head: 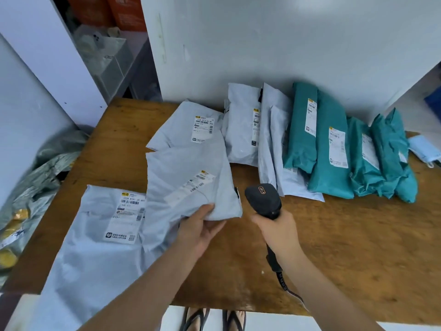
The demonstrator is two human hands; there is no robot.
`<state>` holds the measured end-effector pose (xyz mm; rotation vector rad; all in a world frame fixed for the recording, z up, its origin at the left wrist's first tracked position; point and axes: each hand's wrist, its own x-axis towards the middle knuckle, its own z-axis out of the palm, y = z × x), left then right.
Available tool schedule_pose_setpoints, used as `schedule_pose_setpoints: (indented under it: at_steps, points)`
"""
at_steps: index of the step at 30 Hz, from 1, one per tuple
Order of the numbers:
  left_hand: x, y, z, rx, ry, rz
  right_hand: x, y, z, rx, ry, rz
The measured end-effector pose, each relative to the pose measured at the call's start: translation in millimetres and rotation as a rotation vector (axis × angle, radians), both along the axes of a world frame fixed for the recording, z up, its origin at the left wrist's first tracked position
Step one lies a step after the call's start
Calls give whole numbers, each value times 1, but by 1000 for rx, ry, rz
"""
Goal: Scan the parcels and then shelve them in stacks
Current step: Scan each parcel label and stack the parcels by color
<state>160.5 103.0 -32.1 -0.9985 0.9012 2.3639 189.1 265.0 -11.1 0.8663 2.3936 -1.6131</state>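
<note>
My left hand point(201, 226) grips the near corner of a grey parcel point(186, 187), lifted and tilted above the wooden table point(346, 235), label side up. My right hand point(279, 231) holds a black barcode scanner point(263, 200) by its handle, its head just right of that parcel's edge. A large grey parcel point(100, 235) lies flat at the near left, its label facing up. Another grey parcel point(188, 126) lies behind the held one. Further grey parcels point(241, 130) and several teal parcels point(331, 149) lean in a row against the white back wall.
White shelf panels stand at the left, with orange boxes point(112, 10) and clear bags in the gap. A heap of grey bags point(31, 187) lies left of the table. A pale blue face mask point(423, 149) rests at the far right. The scanner's cable point(290, 289) trails over the near table edge.
</note>
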Motion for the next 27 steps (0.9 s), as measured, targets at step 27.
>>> schedule_pose_setpoints:
  at_steps: [27]
  points:
    - [13, -55, -56, -551, -35, -102, 47, 10, -15, -70, -185, 35]
